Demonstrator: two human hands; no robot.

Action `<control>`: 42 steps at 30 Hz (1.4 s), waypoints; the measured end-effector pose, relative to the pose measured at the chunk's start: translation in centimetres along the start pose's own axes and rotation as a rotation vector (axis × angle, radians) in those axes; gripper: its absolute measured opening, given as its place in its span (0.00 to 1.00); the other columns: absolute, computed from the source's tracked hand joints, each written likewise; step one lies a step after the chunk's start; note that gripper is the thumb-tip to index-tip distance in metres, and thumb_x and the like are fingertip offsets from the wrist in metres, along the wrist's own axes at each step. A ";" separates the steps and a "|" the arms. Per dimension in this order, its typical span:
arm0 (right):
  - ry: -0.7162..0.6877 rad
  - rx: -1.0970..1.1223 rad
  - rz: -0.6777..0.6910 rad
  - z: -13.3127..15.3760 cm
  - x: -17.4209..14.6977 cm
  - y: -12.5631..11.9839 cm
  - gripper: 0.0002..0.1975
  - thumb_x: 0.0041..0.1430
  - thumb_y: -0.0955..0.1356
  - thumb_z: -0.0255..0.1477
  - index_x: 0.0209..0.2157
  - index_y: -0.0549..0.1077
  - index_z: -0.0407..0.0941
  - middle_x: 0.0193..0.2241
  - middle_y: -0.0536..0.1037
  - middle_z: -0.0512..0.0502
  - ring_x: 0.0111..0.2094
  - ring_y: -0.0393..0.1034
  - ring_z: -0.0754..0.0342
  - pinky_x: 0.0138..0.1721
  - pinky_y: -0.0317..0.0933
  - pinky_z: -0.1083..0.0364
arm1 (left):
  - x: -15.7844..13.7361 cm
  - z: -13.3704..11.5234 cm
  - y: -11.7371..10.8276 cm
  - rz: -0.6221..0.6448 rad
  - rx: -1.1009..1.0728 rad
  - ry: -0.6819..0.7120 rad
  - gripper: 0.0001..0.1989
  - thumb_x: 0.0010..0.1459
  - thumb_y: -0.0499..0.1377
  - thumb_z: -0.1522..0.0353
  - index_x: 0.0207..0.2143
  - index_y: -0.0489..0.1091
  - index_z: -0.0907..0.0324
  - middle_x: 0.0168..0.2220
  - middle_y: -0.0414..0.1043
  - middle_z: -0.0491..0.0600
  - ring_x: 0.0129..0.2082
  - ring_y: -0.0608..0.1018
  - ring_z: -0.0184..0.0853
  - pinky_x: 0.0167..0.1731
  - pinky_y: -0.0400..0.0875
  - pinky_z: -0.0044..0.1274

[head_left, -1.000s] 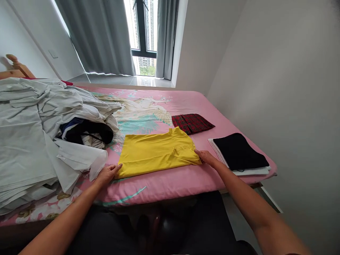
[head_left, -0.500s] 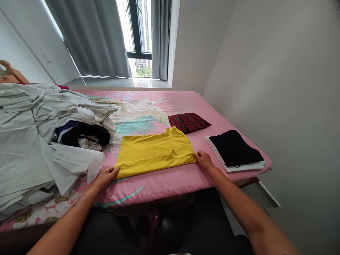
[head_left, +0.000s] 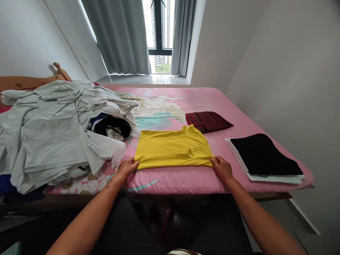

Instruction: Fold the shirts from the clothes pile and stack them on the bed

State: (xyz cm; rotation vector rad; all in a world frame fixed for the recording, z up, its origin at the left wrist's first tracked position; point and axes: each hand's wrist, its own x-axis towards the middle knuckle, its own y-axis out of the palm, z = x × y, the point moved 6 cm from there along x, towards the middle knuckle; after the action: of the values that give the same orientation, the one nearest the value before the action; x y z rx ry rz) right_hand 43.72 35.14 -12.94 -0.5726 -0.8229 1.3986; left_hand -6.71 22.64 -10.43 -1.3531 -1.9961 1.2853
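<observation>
A yellow shirt (head_left: pixel 167 147) lies on the pink bedsheet (head_left: pixel 180 182), its near side folded over in a long strip. At its near left corner, my left hand (head_left: pixel 128 167) pinches the cloth between thumb and fingers. My right hand (head_left: pixel 221 168) grips the near right corner, by the shoulder end. The shirt's collar points to the far right. Just behind it lies a folded red plaid cloth (head_left: pixel 208 121). To the right of my right hand, a folded black garment (head_left: pixel 265 154) rests on white folded cloth (head_left: pixel 278 179).
A large heap of white clothes (head_left: pixel 53 131) covers the left of the bed, with a black piece (head_left: pixel 117 126) among them. Behind it stands a wooden headboard (head_left: pixel 26 83). Grey curtains (head_left: pixel 122 35) hang by the window, and a wall (head_left: pixel 287 81) runs along the right.
The view has turned left, so everything sits further right in it. Both hands still hold the yellow shirt's near corners, and the shirt's near edge looks straighter.
</observation>
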 end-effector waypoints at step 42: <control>0.153 0.221 -0.308 -0.4 -0.8 -0.3 0.12 0.55 0.60 0.33 0.41 0.67 0.47 0.26 0.74 0.51 0.27 0.67 0.53 0.31 0.58 0.56 | 2.6 -31.9 15.5 0.191 0.276 0.571 0.22 0.50 0.58 0.61 0.46 0.68 0.62 0.45 0.72 0.62 0.47 0.72 0.50 0.45 0.61 0.37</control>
State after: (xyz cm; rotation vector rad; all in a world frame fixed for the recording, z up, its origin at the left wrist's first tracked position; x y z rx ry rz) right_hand 44.22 34.36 -13.09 -0.3590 -0.5955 1.1300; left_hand 23.48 41.30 -8.31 -1.5756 -1.2849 1.0440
